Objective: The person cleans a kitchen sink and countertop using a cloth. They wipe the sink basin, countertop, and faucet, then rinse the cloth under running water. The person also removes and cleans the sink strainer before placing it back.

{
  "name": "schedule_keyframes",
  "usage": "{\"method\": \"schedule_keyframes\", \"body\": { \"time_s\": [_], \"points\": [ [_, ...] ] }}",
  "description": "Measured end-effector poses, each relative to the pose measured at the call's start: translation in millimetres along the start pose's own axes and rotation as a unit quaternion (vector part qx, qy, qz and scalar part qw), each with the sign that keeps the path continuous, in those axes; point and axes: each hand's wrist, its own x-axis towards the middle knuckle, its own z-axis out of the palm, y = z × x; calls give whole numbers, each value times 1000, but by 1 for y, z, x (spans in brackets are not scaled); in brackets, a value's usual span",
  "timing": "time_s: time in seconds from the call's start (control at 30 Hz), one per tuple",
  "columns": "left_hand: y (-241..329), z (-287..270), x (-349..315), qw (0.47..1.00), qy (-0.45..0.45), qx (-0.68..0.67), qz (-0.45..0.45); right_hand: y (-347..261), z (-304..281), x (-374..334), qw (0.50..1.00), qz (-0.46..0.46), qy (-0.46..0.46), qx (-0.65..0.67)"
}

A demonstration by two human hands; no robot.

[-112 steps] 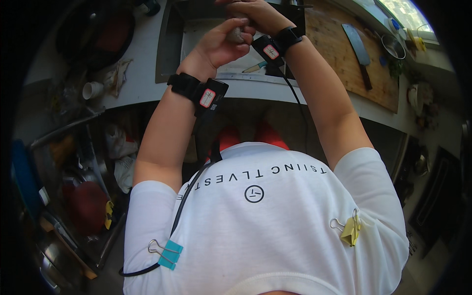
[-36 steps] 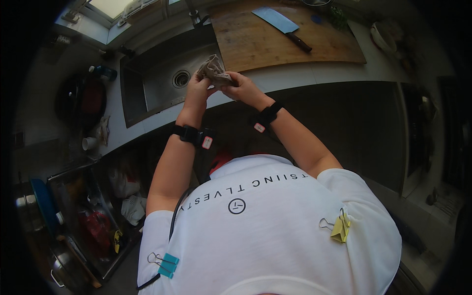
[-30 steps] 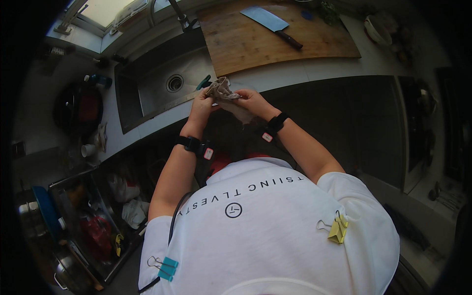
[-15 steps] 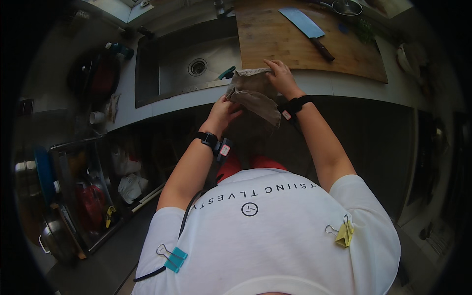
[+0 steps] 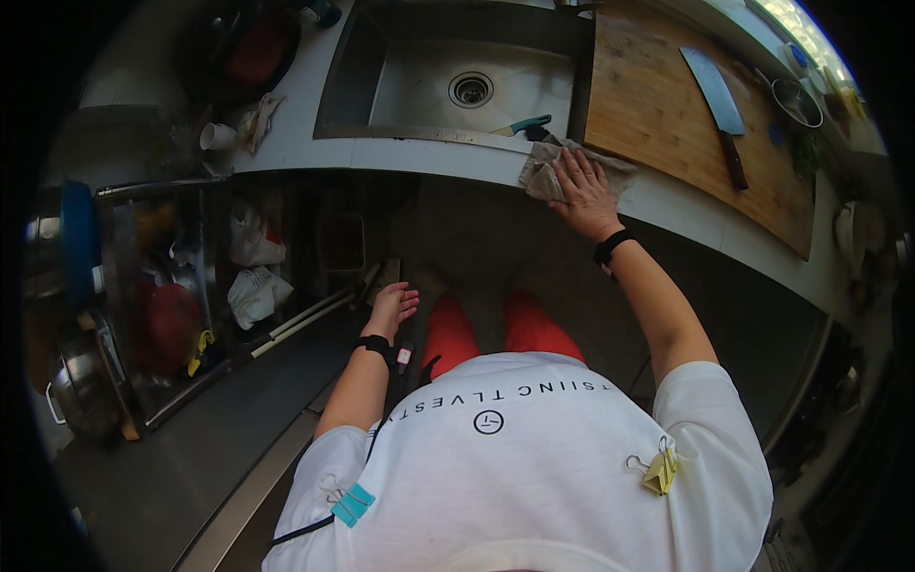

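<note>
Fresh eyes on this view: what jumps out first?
Probably the cleaver, lying on the wooden cutting board right of the sink. Next, the right hand, spread on a brownish cloth at the front edge of the counter; the left hand hangs empty, lower and leftward.

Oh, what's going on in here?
Someone at a kitchen counter has their right hand spread flat on a crumpled cloth at the counter's front edge, near the sink and the board. Their left hand is empty, away from the counter. A knife lies on the board, and a green-handled tool is at the sink's near side.
</note>
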Motion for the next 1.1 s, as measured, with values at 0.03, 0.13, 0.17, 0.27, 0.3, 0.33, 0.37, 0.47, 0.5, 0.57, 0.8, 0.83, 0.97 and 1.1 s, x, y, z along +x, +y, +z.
{"method": "schedule_keyframes", "body": {
  "time_s": [0.03, 0.13, 0.17, 0.27, 0.3, 0.33, 0.37, 0.47, 0.5, 0.57, 0.8, 0.83, 0.97, 1.1],
  "points": [
    [-9, -11, 2, 1000, -1, -4, -7, -5, 0, 5, 1000, -9, 1, -6],
    [-23, -32, 12, 999, -16, -27, -24, -21, 5, 20, 1000, -15, -6, -13],
    [-24, -37, 15, 999, -23, -25, -26, -28, 7, 24, 1000, -18, 6, -10],
    [-17, -49, 22, 998, -46, -16, -26, -55, 17, 45, 1000, -5, 0, -2],
    [-11, -53, 24, 998, -54, -12, -19, -68, 21, 56, 1000, -10, 15, 3],
    [-4, -59, 27, 998, -57, -7, -11, -85, 26, 71, 1000, -12, 22, 6],
    [3, -66, 28, 999, -54, 3, -7, -103, 32, 85, 1000, -7, 10, 8],
    [22, -94, 29, 998, -62, 9, 4, -156, 46, 127, 997, -24, 55, 50],
    [27, -105, 32, 998, -59, 9, 9, -173, 53, 143, 997, -21, 49, 49],
    [33, -131, 36, 998, -58, 7, 20, -209, 64, 174, 996, -30, 58, 60],
    [19, -220, 42, 999, -24, -43, -1, -321, 87, 267, 990, -63, 90, 92],
    [15, -231, 42, 999, -17, -51, -3, -334, 91, 278, 989, -67, 92, 93],
    [2, -263, 49, 996, 0, -93, -13, -361, 100, 300, 990, -56, 83, 98],
    [-3, -276, 61, 994, -13, -108, -26, -372, 105, 308, 989, -39, 102, 97]
  ]
}}
